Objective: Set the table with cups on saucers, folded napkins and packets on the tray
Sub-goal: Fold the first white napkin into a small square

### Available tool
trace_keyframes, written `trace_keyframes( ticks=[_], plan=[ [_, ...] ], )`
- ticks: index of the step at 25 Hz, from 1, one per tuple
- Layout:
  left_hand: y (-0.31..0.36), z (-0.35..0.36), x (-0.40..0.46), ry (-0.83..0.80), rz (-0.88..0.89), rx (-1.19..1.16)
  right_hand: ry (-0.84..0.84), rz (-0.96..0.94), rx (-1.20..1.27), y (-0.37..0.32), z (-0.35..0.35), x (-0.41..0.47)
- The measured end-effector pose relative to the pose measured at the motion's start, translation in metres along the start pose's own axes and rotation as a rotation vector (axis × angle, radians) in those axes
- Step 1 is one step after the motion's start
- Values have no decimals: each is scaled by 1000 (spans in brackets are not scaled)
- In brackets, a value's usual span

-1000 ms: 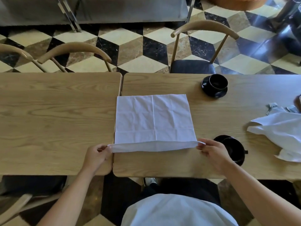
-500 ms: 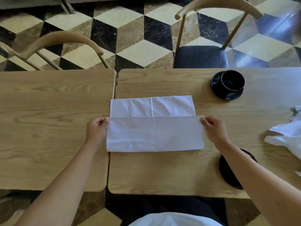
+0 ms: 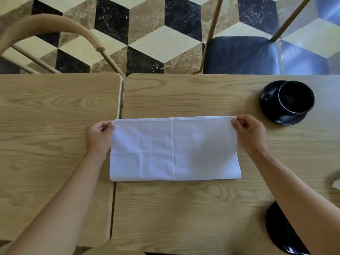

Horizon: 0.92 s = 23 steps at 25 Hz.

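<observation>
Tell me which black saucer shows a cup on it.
The far saucer, right of the napkin, carries a black cup. The near saucer lies mostly hidden under the right forearm.

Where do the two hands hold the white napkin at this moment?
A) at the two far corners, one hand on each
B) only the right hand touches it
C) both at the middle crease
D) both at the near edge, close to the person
A: the left hand pinches the far left corner of the napkin and the right hand pinches the far right corner, while the near folded edge lies free on the table.
</observation>
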<state>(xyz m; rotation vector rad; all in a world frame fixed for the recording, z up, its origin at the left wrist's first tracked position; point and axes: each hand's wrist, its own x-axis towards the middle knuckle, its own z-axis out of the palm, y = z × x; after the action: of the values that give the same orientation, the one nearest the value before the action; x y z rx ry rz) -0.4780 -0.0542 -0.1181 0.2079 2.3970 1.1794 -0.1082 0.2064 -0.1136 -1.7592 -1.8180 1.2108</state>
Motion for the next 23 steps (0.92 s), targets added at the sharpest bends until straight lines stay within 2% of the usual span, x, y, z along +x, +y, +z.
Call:
trace_keyframes(
  ticks=[7,11,14,19,23],
  plan=[
    [-6,7,11,27,92,123,40,19,-25,4,10,10],
    [-3,10,19,71,26,97,65,22,-54,2,12,15],
    [-2,8,21,40,29,109,66,29,-78,-1,14,16],
    [2,8,15,-48,155,222,65,28,-100,-2,13,13],
    [2,12,16,-36,221,312,60,34,-104,-4,14,11]
  ],
)
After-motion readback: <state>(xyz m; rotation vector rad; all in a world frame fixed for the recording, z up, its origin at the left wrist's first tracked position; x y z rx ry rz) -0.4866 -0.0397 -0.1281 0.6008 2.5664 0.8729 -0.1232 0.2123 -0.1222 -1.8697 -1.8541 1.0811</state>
